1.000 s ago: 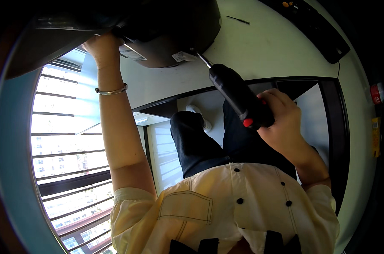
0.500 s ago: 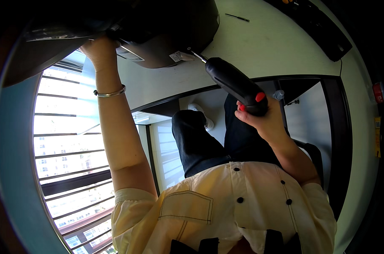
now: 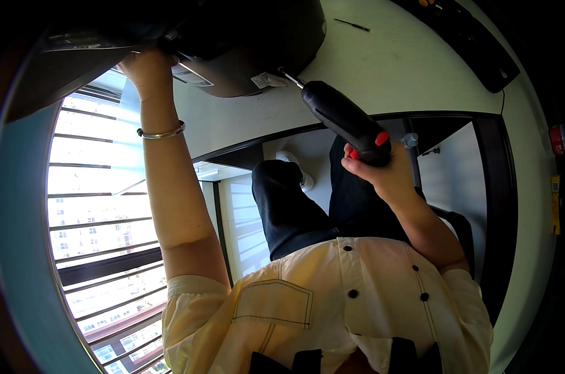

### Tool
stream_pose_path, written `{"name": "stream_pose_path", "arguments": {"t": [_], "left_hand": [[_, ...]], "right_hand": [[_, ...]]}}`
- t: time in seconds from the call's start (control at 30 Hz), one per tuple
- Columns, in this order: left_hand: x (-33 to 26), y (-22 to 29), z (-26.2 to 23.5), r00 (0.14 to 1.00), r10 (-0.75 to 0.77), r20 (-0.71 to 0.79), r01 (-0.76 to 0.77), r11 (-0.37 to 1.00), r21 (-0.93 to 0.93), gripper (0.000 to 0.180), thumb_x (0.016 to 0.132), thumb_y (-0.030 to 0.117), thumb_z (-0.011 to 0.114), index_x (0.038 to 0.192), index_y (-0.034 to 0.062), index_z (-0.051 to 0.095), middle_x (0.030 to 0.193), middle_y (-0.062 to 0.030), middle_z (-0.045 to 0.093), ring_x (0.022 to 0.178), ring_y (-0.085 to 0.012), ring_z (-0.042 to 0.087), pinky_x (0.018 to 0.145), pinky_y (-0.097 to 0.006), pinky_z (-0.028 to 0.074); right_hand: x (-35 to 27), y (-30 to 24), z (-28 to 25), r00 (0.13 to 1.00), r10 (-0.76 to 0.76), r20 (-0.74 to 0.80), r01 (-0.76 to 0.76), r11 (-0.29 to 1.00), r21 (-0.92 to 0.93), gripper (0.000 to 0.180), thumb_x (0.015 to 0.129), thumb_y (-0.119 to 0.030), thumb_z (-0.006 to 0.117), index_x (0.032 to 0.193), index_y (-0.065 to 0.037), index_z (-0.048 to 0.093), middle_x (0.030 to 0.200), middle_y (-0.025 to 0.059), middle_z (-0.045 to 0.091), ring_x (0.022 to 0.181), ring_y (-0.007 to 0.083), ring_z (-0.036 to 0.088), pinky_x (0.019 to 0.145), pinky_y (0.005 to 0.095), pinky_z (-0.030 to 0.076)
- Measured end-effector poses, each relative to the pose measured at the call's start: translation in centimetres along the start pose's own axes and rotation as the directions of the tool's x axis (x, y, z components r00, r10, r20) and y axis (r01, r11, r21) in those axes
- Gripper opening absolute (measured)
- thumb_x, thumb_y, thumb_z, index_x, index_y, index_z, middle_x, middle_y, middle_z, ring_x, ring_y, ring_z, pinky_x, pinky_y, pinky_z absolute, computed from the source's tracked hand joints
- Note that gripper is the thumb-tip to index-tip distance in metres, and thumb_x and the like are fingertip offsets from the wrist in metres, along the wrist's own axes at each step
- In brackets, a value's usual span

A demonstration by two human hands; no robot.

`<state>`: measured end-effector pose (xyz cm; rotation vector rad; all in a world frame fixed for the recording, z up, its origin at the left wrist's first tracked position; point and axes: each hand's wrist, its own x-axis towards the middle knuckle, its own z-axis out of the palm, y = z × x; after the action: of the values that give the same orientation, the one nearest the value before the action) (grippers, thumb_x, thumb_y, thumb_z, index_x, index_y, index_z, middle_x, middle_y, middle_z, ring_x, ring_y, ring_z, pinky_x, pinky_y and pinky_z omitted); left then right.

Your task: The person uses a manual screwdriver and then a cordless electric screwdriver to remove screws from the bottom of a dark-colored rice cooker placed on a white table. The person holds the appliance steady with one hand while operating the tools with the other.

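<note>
My right hand is wrapped round the handle of a black cordless electric screwdriver with red buttons. Its slim metal bit points up and left, with the tip at the lower side of a large, dark rounded appliance. Whether the tip touches a screw there is too small to tell. Against the appliance's underside, further left, is my left hand; its fingers are hidden behind the dark casing. A small pale label sits on the appliance close to the bit.
The appliance stands on a pale table. A thin, dark screwdriver-like tool lies beyond the driver. At the far right is a long black case or panel. A slatted window fills the left, and a chair's dark armrest is beside my right arm.
My right hand and the electric screwdriver have shifted very slightly upward in the picture, along with the whole view. My left hand keeps its place against the appliance.
</note>
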<state>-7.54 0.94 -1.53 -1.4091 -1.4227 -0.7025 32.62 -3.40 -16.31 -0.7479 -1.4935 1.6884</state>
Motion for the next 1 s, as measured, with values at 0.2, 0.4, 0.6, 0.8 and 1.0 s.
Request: {"name": "stream_pose_path", "arguments": {"t": [0.2,0.4,0.6,0.8,1.0], "left_hand": [[0.5,3.7,-1.6,0.99,0.114,0.084,-0.133,0.951,0.28,0.052,0.049,0.009,0.078,0.096,0.011,0.058,0.092,-0.0025,0.056,0.091,-0.0261,0.052,0.079,-0.036,0.043],[0.9,3.3,-1.1,0.979,0.199,-0.044,-0.18,0.945,0.272,0.044,0.049,0.012,0.078,0.089,0.0112,0.062,0.084,-0.0025,0.058,0.079,-0.0268,0.057,0.067,-0.035,0.048],[0.9,2.4,-0.2,0.951,0.249,-0.183,-0.208,0.954,0.214,0.025,0.067,0.02,0.07,0.089,0.0105,0.062,0.083,-0.0058,0.061,0.078,-0.0265,0.059,0.065,-0.036,0.049],[0.9,3.0,0.1,0.958,0.103,-0.266,-0.103,0.995,0.017,0.017,0.072,0.023,0.065,0.082,0.0097,0.062,0.074,-0.0059,0.06,0.066,-0.0292,0.06,0.056,-0.035,0.049],[1.1,2.9,0.0,0.951,0.247,-0.187,-0.214,0.96,0.18,0.027,0.057,0.016,0.072,0.081,0.0107,0.06,0.072,-0.0042,0.059,0.061,-0.0284,0.058,0.05,-0.035,0.048]], "right_hand": [[0.2,-1.3,0.2,0.916,-0.401,-0.016,0.314,0.741,-0.593,0.023,0.063,-0.002,0.069,0.083,0.0,0.057,0.076,0.0091,0.06,0.064,0.0194,0.059,0.06,0.027,0.048],[0.7,-1.6,-0.8,0.744,-0.624,0.24,0.424,0.164,-0.891,0.026,0.055,-0.005,0.065,0.08,-0.002,0.056,0.074,0.008,0.051,0.064,0.0254,0.054,0.052,0.0334,0.046],[2.7,-4.7,-3.6,0.562,-0.589,0.58,0.416,-0.405,-0.814,0.02,0.059,-0.009,0.058,0.078,-0.004,0.055,0.077,0.0058,0.046,0.068,0.018,0.047,0.056,0.0252,0.045],[2.2,-7.5,-4.0,0.684,-0.486,0.545,0.502,-0.228,-0.834,0.029,0.053,-0.008,0.066,0.079,-0.005,0.055,0.079,0.0062,0.05,0.07,0.0199,0.051,0.058,0.0308,0.046],[-0.8,-5.1,-2.4,0.933,-0.359,0.012,0.275,0.691,-0.668,0.024,0.06,-0.007,0.07,0.081,-0.002,0.06,0.073,0.0099,0.06,0.066,0.0222,0.059,0.06,0.0313,0.046]]}}
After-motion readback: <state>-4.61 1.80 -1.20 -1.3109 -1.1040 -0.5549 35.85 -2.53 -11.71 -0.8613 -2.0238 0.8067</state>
